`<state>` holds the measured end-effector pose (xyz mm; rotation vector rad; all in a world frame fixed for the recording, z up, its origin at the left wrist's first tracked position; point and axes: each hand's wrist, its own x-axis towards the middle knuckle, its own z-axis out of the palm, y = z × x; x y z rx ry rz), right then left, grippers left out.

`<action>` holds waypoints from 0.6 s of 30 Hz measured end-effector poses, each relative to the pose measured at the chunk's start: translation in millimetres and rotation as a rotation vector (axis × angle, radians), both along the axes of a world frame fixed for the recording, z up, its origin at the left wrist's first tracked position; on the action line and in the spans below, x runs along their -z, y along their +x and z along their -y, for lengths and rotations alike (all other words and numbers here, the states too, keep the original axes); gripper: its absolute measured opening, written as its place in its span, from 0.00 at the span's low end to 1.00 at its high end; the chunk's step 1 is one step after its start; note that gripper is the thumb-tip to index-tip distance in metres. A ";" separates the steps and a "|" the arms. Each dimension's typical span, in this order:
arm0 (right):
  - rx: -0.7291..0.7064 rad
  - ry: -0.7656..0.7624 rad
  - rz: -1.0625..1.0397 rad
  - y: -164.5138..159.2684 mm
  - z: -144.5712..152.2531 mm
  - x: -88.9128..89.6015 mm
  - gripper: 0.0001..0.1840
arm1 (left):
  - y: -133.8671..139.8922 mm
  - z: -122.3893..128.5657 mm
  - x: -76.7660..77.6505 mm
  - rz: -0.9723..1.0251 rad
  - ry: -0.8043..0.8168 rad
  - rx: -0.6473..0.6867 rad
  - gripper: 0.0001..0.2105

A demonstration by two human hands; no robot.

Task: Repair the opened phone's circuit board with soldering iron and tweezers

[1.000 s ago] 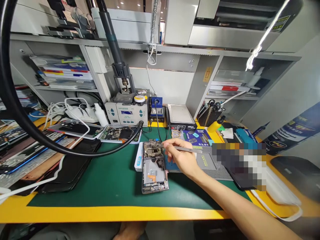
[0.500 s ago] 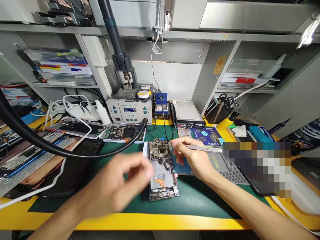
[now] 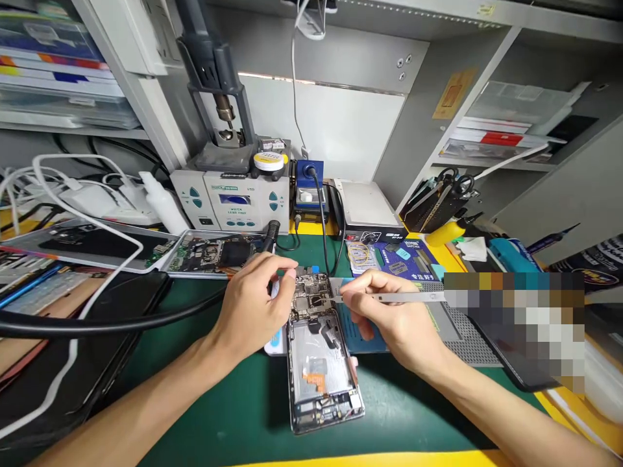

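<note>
An opened phone (image 3: 318, 363) lies on the green mat, its circuit board (image 3: 311, 295) bare at the top end and an orange flex cable lower down. My left hand (image 3: 257, 298) is closed at the phone's upper left edge, with thumb and forefinger against it; the other fingers are partly hidden. In my right hand (image 3: 384, 305) is a slim flat metal tool (image 3: 409, 297), gripped between thumb and fingers. Its narrow tip reaches the right side of the circuit board. Whether the tip touches cannot be told.
Behind stand a hot-air station (image 3: 238, 201), a blue soldering station (image 3: 310, 191) and a flat heating plate (image 3: 363, 201). A thick black hose (image 3: 160, 322) crosses the left side. Opened devices (image 3: 219, 250) lie at left. A perforated pad (image 3: 467, 324) and scissors (image 3: 452, 185) are at right.
My left hand has moved up and away from me to the phone's upper edge. The tool tip in my right hand now lies over the circuit board. The view has come closer.
</note>
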<state>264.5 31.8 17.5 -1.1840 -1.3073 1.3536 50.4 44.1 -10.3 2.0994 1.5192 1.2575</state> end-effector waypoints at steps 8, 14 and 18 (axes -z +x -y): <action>0.032 -0.046 0.034 8.7 -2.9 -0.9 0.04 | 2.0 1.2 2.9 -0.002 0.076 0.011 0.07; -0.013 -0.118 -0.064 15.4 -11.8 -1.5 0.04 | 3.6 8.3 -4.1 -0.004 0.142 0.073 0.06; -0.022 -0.095 -0.053 16.5 -16.0 -1.8 0.08 | 3.0 20.8 -11.7 -0.021 0.197 0.200 0.07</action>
